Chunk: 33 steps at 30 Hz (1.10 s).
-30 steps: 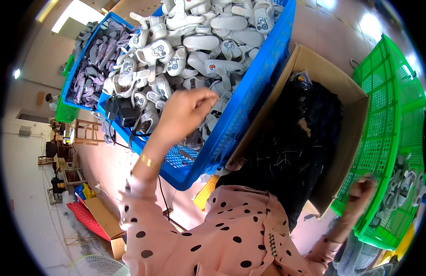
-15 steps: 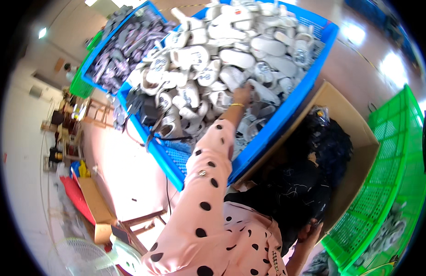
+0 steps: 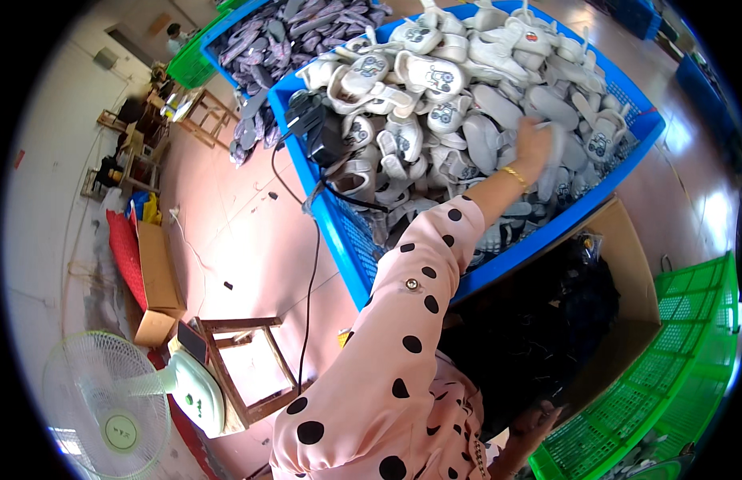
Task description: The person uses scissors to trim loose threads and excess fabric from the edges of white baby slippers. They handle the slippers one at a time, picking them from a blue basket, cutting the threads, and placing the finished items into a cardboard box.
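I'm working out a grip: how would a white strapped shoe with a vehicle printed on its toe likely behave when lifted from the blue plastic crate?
The white strapped shoe would probably feel light, given its hollow opening. Its toe looks rounded, not collapsed, suggesting some stiffness. Straps stick out among neighbouring shoes, so snagging seems possible.

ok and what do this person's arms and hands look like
The left sleeve is pale pink with black dots and a round button; a gold-coloured bracelet circles that wrist. The left hand and right hand are gloveless.
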Each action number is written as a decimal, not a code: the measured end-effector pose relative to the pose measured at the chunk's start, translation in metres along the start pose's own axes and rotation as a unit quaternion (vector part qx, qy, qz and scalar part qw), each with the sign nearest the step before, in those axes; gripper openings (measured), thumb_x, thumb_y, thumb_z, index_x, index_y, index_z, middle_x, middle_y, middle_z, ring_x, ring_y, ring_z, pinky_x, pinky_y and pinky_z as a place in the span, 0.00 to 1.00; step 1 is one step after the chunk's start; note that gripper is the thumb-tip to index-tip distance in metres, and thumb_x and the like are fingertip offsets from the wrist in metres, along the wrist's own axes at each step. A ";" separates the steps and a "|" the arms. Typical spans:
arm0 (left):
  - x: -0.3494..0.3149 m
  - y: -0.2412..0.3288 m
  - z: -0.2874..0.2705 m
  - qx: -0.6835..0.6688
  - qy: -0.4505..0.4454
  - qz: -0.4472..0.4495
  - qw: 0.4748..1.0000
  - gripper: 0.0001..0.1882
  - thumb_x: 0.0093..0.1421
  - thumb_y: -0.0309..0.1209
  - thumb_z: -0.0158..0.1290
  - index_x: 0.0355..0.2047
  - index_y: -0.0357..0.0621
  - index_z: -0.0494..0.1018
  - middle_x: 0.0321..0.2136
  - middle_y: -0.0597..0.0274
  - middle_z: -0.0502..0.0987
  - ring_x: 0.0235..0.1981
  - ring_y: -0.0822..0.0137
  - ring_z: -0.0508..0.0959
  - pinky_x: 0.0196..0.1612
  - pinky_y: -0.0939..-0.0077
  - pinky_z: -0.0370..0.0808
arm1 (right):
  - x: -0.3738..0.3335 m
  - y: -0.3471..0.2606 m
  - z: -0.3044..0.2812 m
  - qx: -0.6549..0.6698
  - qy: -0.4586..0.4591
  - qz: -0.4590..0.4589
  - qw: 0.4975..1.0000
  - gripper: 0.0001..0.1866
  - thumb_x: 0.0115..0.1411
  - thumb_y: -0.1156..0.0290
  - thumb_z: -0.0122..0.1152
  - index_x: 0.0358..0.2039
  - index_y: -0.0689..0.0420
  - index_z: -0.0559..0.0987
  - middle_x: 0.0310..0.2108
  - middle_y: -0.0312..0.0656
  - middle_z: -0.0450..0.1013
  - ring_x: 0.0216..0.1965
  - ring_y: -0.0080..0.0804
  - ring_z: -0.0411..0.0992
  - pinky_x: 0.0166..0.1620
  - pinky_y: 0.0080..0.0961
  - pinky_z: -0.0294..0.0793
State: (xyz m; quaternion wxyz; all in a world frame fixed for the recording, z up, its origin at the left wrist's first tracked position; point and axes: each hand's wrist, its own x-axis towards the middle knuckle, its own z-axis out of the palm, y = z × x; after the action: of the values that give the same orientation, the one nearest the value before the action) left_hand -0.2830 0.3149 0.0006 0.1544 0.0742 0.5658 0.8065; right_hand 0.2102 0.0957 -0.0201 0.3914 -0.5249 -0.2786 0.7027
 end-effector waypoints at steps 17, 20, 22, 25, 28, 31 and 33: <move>-0.361 0.101 0.077 0.077 -0.812 0.131 0.564 0.15 0.67 0.35 0.45 0.40 0.36 0.75 0.29 0.52 0.77 0.32 0.62 0.77 0.37 0.66 0.73 | -0.020 -0.139 -0.021 -0.257 0.056 -0.336 0.904 0.21 0.64 0.59 0.56 0.48 0.65 0.74 0.37 0.38 0.72 0.34 0.22 0.69 0.36 0.20 0.70; -0.363 0.088 0.025 0.081 -0.772 0.038 0.629 0.11 0.68 0.32 0.46 0.42 0.37 0.74 0.33 0.60 0.78 0.35 0.74 0.77 0.35 0.77 0.72 | -0.039 -0.128 0.001 -0.173 -0.098 -0.167 0.966 0.24 0.58 0.60 0.66 0.47 0.64 0.75 0.30 0.32 0.70 0.28 0.15 0.65 0.30 0.14 0.64; -0.365 0.072 -0.004 0.153 -0.740 0.027 0.655 0.07 0.67 0.27 0.48 0.42 0.38 0.74 0.32 0.62 0.78 0.34 0.78 0.76 0.35 0.83 0.72 | -0.049 -0.105 0.003 -0.139 -0.053 -0.062 0.987 0.19 0.59 0.62 0.66 0.44 0.62 0.76 0.25 0.27 0.67 0.22 0.12 0.60 0.24 0.13 0.58; -0.361 0.065 -0.054 0.179 -0.639 0.079 0.744 0.06 0.64 0.24 0.51 0.39 0.38 0.75 0.32 0.60 0.78 0.31 0.74 0.77 0.35 0.82 0.73 | -0.057 -0.060 -0.008 0.040 -0.106 0.064 0.992 0.08 0.64 0.66 0.60 0.36 0.58 0.76 0.19 0.22 0.60 0.15 0.10 0.48 0.17 0.15 0.44; -0.367 0.125 -0.092 0.116 -0.680 -0.107 0.716 0.06 0.57 0.22 0.57 0.35 0.38 0.79 0.30 0.61 0.79 0.31 0.69 0.76 0.35 0.79 0.72 | -0.069 -0.037 -0.007 0.028 -0.079 0.102 0.991 0.13 0.66 0.64 0.59 0.25 0.53 0.72 0.15 0.23 0.55 0.14 0.11 0.47 0.17 0.16 0.44; -0.370 0.133 -0.108 -0.260 -0.830 0.002 0.494 0.09 0.58 0.30 0.58 0.39 0.43 0.80 0.33 0.65 0.78 0.33 0.63 0.74 0.41 0.66 0.69 | -0.073 -0.028 0.004 0.012 -0.067 0.120 0.990 0.18 0.66 0.63 0.57 0.19 0.51 0.68 0.13 0.23 0.54 0.13 0.12 0.46 0.17 0.17 0.43; -0.388 0.170 -0.126 -0.260 -0.796 -0.201 0.508 0.11 0.59 0.32 0.57 0.42 0.45 0.80 0.34 0.67 0.77 0.34 0.61 0.74 0.40 0.65 0.69 | -0.075 -0.021 0.006 0.010 -0.058 0.135 0.989 0.19 0.67 0.62 0.56 0.18 0.51 0.68 0.12 0.24 0.54 0.13 0.12 0.46 0.17 0.17 0.42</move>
State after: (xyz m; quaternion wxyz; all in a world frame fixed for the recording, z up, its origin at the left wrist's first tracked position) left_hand 0.0171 0.0208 0.1371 0.7104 0.5259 -0.0302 0.4667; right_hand 0.2205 0.0437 0.0378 0.2818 -0.5122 -0.2200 0.7809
